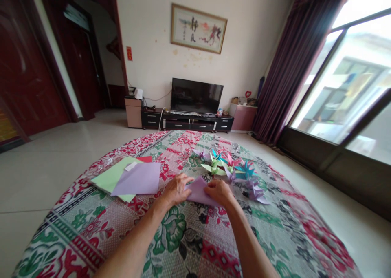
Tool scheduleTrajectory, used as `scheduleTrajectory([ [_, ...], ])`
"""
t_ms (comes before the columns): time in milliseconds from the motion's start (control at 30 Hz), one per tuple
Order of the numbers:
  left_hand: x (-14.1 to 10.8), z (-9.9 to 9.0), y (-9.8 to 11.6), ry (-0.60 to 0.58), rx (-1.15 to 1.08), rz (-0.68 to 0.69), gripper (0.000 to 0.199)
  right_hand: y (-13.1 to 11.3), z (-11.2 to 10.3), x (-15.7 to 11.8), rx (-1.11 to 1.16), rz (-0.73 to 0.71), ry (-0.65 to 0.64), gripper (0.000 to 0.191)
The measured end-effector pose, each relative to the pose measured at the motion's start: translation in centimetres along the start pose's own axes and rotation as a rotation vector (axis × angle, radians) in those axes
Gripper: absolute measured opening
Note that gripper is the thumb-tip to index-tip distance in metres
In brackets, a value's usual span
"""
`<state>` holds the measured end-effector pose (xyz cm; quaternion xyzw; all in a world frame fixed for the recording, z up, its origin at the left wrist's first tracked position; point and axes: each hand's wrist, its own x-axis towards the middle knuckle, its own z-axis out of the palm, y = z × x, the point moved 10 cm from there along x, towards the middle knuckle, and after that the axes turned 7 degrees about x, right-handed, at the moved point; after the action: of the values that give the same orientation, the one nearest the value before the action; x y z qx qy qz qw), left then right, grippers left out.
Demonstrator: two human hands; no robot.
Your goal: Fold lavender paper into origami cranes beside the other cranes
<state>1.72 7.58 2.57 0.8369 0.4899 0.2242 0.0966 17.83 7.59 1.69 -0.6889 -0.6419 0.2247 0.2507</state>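
Note:
A folded piece of purple paper [200,191] lies on the patterned tablecloth [195,233] between my hands. My left hand [178,189] is closed on its left corner, fingers bent over the edge. On the right side of the same paper, my right hand [219,190] pinches the edge. Several folded paper cranes [215,168] in green, blue, pink and purple stand just beyond my right hand, with a purple one [255,191] nearest on the right. To the left of my left hand lie flat sheets: a purple sheet [139,179] over green sheets [111,174], with a red sheet [146,159] partly showing.
A small white scrap [130,166] rests on the sheets. The round table's edge curves around both sides. Beyond it stand a low black cabinet [191,122] and a television [197,96]; a dark curtain [284,62] hangs at the right.

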Motion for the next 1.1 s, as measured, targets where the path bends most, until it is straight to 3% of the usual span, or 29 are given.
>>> scheduleTrajectory([
  [133,0.3,-0.9,-0.8,-0.012,-0.082,-0.091,0.058,-0.4,-0.2,-0.1,0.262,-0.045,-0.013,0.020],
  [300,0.4,-2.5,-2.6,0.023,-0.269,-0.242,0.043,-0.8,-0.9,-0.1,0.767,-0.046,-0.037,0.032],
  [400,0.3,-2.8,-4.1,0.122,-0.507,-0.353,0.042,-0.8,-1.7,-0.2,0.918,-0.029,0.022,0.034],
  [500,0.1,-2.1,-5.0,0.230,-0.858,-0.440,0.054,-0.9,-1.7,-0.5,1.052,-0.006,0.022,0.036],
  [600,0.1,-2.0,-4.9,0.326,-1.086,-0.439,0.060,-0.9,-1.3,-0.7,1.137,0.017,0.002,0.036],
  [800,0.1,-2.3,-4.4,0.407,-1.314,-0.427,0.047,-1.0,-0.5,-0.6,1.275,0.030,-0.070,0.043],
  [1100,0.0,-2.2,-4.4,0.418,-1.347,-0.407,0.053,-0.6,-0.6,-0.7,1.287,0.060,-0.084,0.031],
])
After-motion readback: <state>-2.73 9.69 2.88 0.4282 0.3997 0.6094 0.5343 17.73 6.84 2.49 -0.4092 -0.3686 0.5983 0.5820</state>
